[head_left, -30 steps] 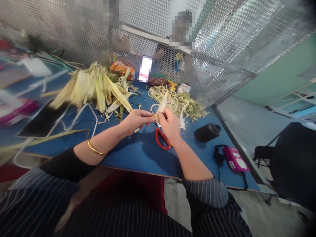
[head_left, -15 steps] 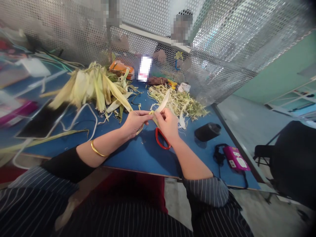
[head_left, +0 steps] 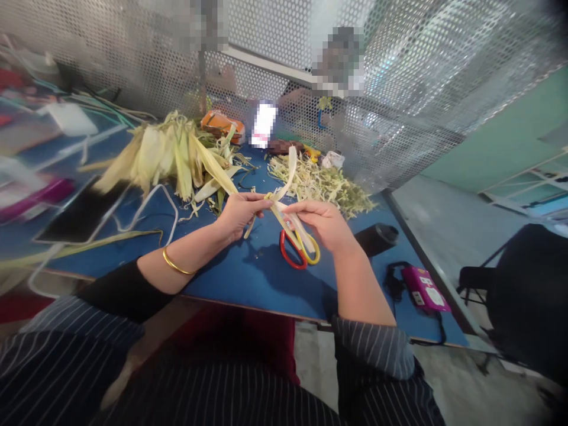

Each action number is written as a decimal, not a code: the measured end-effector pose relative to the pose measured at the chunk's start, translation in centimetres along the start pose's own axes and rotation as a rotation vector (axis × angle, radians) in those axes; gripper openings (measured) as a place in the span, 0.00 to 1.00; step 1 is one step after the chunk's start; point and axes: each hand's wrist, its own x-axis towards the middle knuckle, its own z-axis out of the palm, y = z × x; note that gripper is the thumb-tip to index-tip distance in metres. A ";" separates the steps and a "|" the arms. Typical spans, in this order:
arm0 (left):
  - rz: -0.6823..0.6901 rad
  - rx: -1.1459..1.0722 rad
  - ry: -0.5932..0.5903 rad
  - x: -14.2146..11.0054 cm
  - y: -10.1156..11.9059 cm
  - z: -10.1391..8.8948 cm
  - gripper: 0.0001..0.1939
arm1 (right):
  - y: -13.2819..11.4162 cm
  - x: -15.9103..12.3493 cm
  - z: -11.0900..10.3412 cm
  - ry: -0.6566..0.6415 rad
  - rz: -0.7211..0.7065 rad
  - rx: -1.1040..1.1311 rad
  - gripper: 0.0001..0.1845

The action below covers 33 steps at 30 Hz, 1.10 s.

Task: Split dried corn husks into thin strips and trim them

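1 orange pkg (head_left: pixel 222 122), contents hidden, LH (head_left: pixel 240 216) pinching husk (head_left: pixel 291 170)

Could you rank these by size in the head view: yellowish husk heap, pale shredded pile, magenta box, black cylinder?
1. Yellowish husk heap
2. Pale shredded pile
3. Magenta box and black cylinder: too alike to rank; the cylinder is partly hidden.

The husk strip (head_left: pixel 305 235) I pinch in my left hand (head_left: pixel 239 216) is thin, papery and matt. Scissor handles (head_left: pixel 291 263): smooth, plastic-looking. My bangle (head_left: pixel 174 267): polished, gold-coloured metal. My right sleeve (head_left: pixel 377 343): matt cloth. Tabletop (head_left: pixel 239 281): smooth, low sheen. Screen (head_left: pixel 261 38): perforated, metallic-looking sheet. Husk bundle (head_left: pixel 153 157): dry, ribbed.
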 end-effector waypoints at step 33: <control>0.113 0.127 -0.023 -0.7 -0.3 0.7 0.11 | 1.2 0.5 3.4 0.455 -0.223 -0.884 0.12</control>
